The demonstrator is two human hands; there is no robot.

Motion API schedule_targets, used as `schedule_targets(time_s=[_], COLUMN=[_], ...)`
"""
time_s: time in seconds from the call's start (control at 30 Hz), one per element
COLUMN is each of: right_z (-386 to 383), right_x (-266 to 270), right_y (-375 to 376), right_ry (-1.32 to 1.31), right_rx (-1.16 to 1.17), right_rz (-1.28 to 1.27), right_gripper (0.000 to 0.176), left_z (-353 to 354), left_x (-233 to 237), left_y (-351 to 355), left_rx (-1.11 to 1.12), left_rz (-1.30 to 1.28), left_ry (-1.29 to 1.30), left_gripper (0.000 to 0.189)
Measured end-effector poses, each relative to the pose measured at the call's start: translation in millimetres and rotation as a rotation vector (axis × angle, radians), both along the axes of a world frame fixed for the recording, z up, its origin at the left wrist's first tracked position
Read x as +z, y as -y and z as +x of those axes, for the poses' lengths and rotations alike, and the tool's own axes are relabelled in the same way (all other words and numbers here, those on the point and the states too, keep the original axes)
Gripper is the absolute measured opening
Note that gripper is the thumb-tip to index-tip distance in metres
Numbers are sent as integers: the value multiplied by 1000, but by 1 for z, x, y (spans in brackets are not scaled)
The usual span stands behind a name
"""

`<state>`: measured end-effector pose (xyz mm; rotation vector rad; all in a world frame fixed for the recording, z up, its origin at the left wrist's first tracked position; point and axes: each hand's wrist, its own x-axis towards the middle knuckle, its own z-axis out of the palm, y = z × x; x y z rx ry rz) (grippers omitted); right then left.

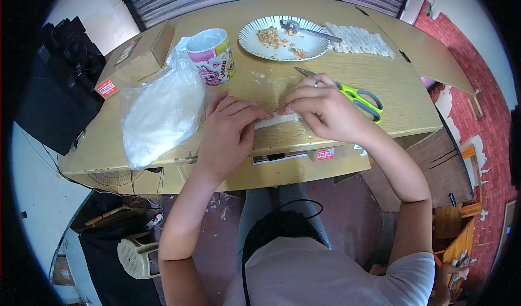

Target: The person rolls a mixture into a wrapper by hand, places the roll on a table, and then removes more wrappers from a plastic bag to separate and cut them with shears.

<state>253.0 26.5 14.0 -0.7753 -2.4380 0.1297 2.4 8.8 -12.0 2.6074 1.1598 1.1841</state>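
A slim white spring roll [277,120] lies near the table's front edge. My left hand [230,127] has its fingertips on the roll's left end, fingers bent. At the right end, my right hand [328,108], with a ring on one finger, pinches the roll with its fingertips. Green-handled scissors [358,95] lie just beyond my right hand, blades pointing left. A white fluted plate [247,41] holds chopped filling [269,37] and a metal spoon [309,30]. Beside it is a row of rolled white spring rolls [361,40].
To the left are a clear plastic bag [163,113] of something white, a printed mug [213,56] and a cardboard box [135,56]. White crumbs dot the table [391,97]. Below stands a plastic stool [135,257]. A person's hand [456,270] shows at lower right.
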Motion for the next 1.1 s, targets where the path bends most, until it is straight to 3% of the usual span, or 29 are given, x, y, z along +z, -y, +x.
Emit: schedule_targets(time_s=[0.27, 0.77, 0.83, 1.1], right_z=[3, -9, -10, -12], right_x=[-4, 1, 1, -4], right_y=[-3, -29, -33, -36], right_ry=[36, -20, -122, 1], right_rx=[34, -9, -55, -23], right_rz=[82, -227, -412, -39], right_gripper=[20, 17, 16, 16], left_z=[-3, -11, -8, -11], left_x=[7, 13, 14, 7], left_y=[5, -15, -15, -26], left_rx=[-29, -55, -62, -46], left_rz=[-19, -203, -208, -112], left_ry=[-68, -72, -34, -14], left_gripper=[22, 29, 29, 22])
